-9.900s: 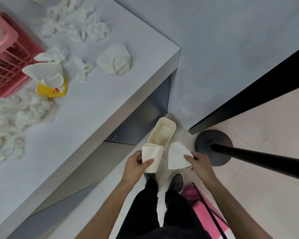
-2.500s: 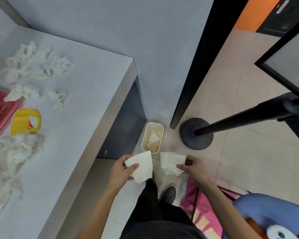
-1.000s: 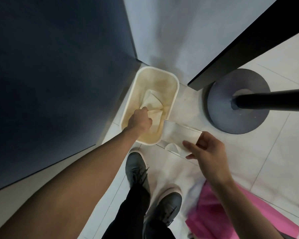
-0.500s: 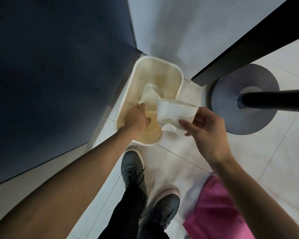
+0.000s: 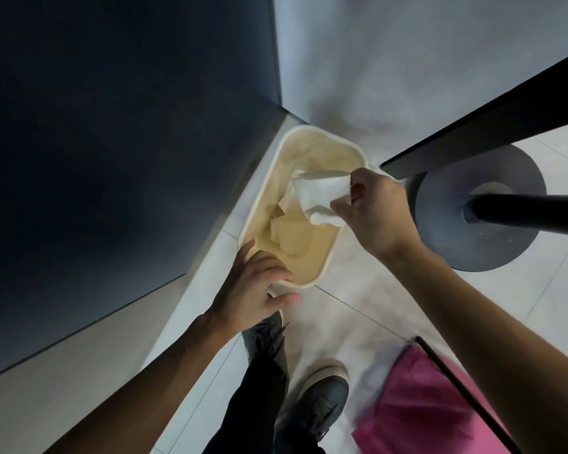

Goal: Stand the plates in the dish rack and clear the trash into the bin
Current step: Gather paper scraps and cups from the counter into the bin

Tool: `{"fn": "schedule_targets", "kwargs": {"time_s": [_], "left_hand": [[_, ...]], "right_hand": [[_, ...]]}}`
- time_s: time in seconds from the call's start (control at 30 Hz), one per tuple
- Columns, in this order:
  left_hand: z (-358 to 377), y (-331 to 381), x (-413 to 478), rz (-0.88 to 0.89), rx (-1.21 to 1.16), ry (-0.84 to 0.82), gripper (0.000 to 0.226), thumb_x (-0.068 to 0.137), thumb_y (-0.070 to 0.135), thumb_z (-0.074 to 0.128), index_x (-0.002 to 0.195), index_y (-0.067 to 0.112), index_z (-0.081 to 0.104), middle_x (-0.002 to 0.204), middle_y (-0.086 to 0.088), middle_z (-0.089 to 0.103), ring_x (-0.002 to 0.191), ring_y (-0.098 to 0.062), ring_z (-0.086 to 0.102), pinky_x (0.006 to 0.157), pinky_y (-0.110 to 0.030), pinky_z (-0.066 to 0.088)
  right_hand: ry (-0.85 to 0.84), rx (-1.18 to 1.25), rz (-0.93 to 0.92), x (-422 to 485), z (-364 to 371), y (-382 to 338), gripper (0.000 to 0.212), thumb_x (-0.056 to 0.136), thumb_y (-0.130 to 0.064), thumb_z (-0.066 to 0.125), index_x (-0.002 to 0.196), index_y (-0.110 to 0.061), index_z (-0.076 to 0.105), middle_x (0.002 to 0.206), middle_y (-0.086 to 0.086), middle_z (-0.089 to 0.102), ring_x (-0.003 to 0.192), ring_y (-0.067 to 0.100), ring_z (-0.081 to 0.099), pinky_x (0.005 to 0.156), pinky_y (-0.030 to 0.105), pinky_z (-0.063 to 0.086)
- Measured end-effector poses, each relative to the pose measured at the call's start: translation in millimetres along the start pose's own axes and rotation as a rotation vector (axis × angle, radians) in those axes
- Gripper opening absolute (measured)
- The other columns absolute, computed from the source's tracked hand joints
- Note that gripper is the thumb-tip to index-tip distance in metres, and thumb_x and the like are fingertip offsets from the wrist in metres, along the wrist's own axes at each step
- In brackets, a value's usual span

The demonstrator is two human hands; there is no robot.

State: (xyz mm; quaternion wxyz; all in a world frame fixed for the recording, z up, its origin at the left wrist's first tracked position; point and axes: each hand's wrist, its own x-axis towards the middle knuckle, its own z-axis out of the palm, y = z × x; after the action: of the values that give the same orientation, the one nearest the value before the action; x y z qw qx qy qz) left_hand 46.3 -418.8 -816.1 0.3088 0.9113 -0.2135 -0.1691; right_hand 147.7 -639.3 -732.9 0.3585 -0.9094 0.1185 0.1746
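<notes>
Bin (image 5: pixel 312 149) near corner hidden under slack, empty left hand (image 5: pixel 253 290); long axis runs 7 to 1 o'clock; right hand (image 5: pixel 377 211) pinches crumpled white paper (image 5: pixel 322 191) above it.

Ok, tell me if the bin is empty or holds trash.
Not empty, far from full: paper pieces lie on the floor of the bin. The right hand holds crumpled paper above it.

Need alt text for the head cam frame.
The right hand holds a crumpled white paper over a cream bin on the floor that already holds paper scraps. The left hand is open by the bin's near rim.
</notes>
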Motion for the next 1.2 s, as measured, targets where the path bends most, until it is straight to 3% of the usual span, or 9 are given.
{"fn": "schedule_targets", "kwargs": {"time_s": [0.13, 0.23, 0.33, 0.5, 0.63, 0.73, 0.87, 1.03, 1.2], "left_hand": [[5, 1, 10, -0.042, -0.069, 0.018, 0.035, 0.080, 0.059, 0.063, 0.076, 0.026, 0.074, 0.084, 0.016, 0.066, 0.092, -0.006, 0.060, 0.114, -0.033, 0.017], [8, 2, 10, -0.049, -0.080, 0.032, 0.034, 0.081, 0.058, 0.063, 0.075, 0.027, 0.074, 0.082, 0.017, 0.066, 0.093, -0.005, 0.060, 0.111, -0.034, 0.020], [9, 2, 10, -0.025, -0.070, 0.041, 0.032, 0.082, 0.056, 0.064, 0.075, 0.027, 0.075, 0.081, 0.017, 0.067, 0.092, -0.004, 0.059, 0.107, -0.034, 0.024], [13, 2, 9, -0.021, -0.072, 0.092, 0.028, 0.080, 0.054, 0.068, 0.074, 0.028, 0.077, 0.080, 0.018, 0.068, 0.092, -0.002, 0.059, 0.104, -0.031, 0.025], [14, 1, 8, -0.022, -0.051, 0.099, 0.026, 0.078, 0.053, 0.072, 0.073, 0.028, 0.077, 0.079, 0.018, 0.069, 0.089, -0.001, 0.059, 0.101, -0.034, 0.028], [11, 5, 9, -0.052, -0.052, 0.071, 0.030, 0.076, 0.057, 0.072, 0.073, 0.027, 0.076, 0.077, 0.018, 0.069, 0.087, -0.001, 0.059, 0.100, -0.033, 0.028], [1, 12, 13, -0.121, -0.057, -0.023, 0.033, 0.074, 0.058, 0.071, 0.073, 0.026, 0.076, 0.077, 0.015, 0.070, 0.087, -0.007, 0.061, 0.102, -0.035, 0.027], [-20, 43, 8, -0.262, 0.031, -0.022, 0.019, 0.078, 0.039, 0.079, 0.089, 0.024, 0.075, 0.095, 0.012, 0.072, 0.101, -0.010, 0.060, 0.104, -0.035, 0.022], [-70, 104, -11, -0.355, -0.077, 0.029, 0.007, 0.091, 0.019, 0.066, 0.091, 0.021, 0.073, 0.091, 0.011, 0.073, 0.092, -0.013, 0.064, 0.100, -0.045, 0.040]], "right_hand": [[-0.111, -0.141, -0.032, 24, 22, -1, 0.003, 0.080, 0.002, 0.055, 0.081, -0.001, 0.054, 0.083, 0.017, 0.062, 0.066, 0.026, 0.051, 0.055, 0.037, 0.039], [-0.217, -0.282, -0.023, 45, 36, -1, 0.018, 0.086, 0.000, 0.052, 0.103, -0.005, 0.056, 0.107, 0.017, 0.053, 0.089, 0.030, 0.054, 0.069, 0.031, 0.041], [-0.278, -0.429, -0.016, 64, 48, -1, 0.034, 0.091, 0.001, 0.049, 0.125, -0.002, 0.051, 0.125, 0.020, 0.048, 0.110, 0.033, 0.053, 0.084, 0.034, 0.044], [-0.316, -0.532, -0.016, 83, 75, 3, 0.037, 0.094, -0.003, 0.055, 0.130, -0.002, 0.050, 0.122, 0.018, 0.054, 0.107, 0.034, 0.060, 0.080, 0.036, 0.048], [-0.339, -0.536, -0.039, 80, 84, 4, 0.027, 0.096, -0.004, 0.053, 0.122, 0.001, 0.057, 0.111, 0.016, 0.063, 0.098, 0.031, 0.064, 0.075, 0.033, 0.049], [-0.327, -0.508, -0.058, 70, 71, 0, 0.024, 0.095, -0.003, 0.051, 0.118, 0.002, 0.057, 0.106, 0.014, 0.061, 0.085, 0.027, 0.057, 0.070, 0.030, 0.043], [-0.327, -0.443, -0.100, 51, 37, -2, 0.033, 0.091, 0.000, 0.049, 0.124, 0.001, 0.053, 0.121, 0.019, 0.054, 0.102, 0.033, 0.057, 0.083, 0.036, 0.050], [-0.283, -0.311, -0.100, 11, -11, -5, 0.040, 0.083, 0.000, 0.050, 0.122, -0.004, 0.059, 0.118, 0.020, 0.062, 0.101, 0.036, 0.061, 0.084, 0.036, 0.052], [-0.277, -0.184, 0.023, -51, -52, -27, 0.034, 0.085, -0.006, 0.048, 0.114, -0.011, 0.066, 0.112, 0.016, 0.066, 0.098, 0.033, 0.063, 0.085, 0.031, 0.050]]}}
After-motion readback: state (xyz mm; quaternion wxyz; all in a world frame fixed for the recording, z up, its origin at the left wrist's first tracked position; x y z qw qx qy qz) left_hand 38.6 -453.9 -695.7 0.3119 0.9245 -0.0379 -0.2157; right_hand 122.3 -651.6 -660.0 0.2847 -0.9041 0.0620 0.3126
